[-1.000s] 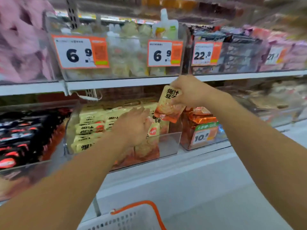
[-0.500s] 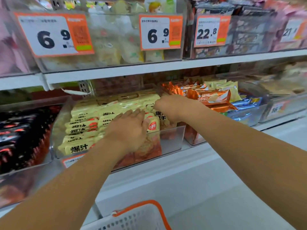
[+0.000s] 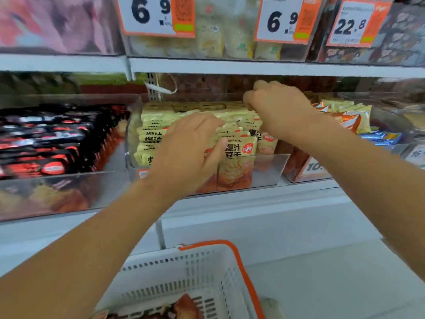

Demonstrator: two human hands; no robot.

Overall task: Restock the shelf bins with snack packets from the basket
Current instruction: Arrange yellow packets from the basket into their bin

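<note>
Yellow-and-orange snack packets (image 3: 239,155) stand in rows inside a clear shelf bin (image 3: 271,169) on the middle shelf. My left hand (image 3: 186,153) rests flat on the front rows, its thumb against the foremost packet. My right hand (image 3: 278,109) reaches over the back rows with its fingers hooked down over the packet tops; what lies under them is hidden. At the bottom of the view is a white basket (image 3: 207,270) with an orange rim, and a few reddish packets (image 3: 184,307) lie in it.
A bin of black packets (image 3: 57,139) stands to the left. To the right is a bin of orange and yellow packets (image 3: 349,118), then blue ones (image 3: 379,137). The upper shelf edge (image 3: 230,65) hangs just above my right hand, below bins with price tags (image 3: 156,14).
My right hand carried a packet down into the bin, let it go among the rows and moved to the back. My left hand stayed on the front packets. The view moved closer.
</note>
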